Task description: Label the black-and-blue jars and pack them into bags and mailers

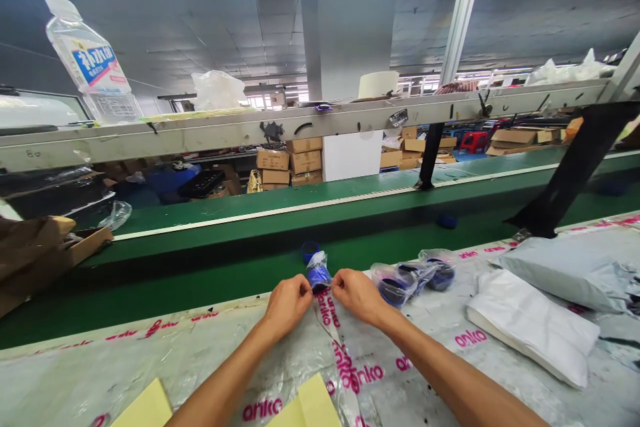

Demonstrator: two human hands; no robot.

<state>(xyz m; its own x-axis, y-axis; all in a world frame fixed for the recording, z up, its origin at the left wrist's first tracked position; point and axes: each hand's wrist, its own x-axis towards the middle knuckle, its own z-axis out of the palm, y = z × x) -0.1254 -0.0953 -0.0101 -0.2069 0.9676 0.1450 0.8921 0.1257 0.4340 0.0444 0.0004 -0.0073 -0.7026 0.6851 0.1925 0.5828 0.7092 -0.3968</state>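
Between my hands, at the far edge of the work surface, is a small blue round item (319, 276) in a clear plastic bag. My left hand (290, 301) is closed in a pinch at the bag's left side. On its right side my right hand (356, 295) pinches too, thumb against fingers. Just beyond, a blue ring-shaped piece (310, 251) rests on the green conveyor belt. To the right of my right hand lie several bagged blue pieces (393, 288), their clear bags touching one another.
White plastic sleeves (533, 327) are stacked at the right, near a grey bag (565, 267). Yellow paper pieces (313, 403) lie close to me. Another blue piece (447, 221) sits on the green belt (200, 293). A bottle (95, 67) stands on the metal rail (210, 130); a cardboard box (85, 257) is left.
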